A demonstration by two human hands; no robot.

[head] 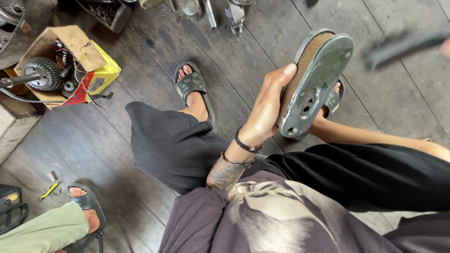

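Observation:
My left hand (266, 110) is raised in front of me and grips an oval air filter element (315, 82) by its edge. The filter has a grey metal end plate with holes and a brownish mesh side, and it stands tilted, plate towards me. At the right edge only a sliver of my right hand (446, 47) shows, at the end of a dark, motion-blurred long tool (403, 44) up and to the right of the filter and apart from it. Black bracelets circle my tattooed left wrist.
I sit over a dark plank floor (140, 61), my feet in black sandals (193, 86). A cardboard box (70, 44) with a toothed sprocket (44, 73) stands far left. Metal parts (208, 11) lie at the top. Another person's green-trousered leg (47, 229) is bottom left.

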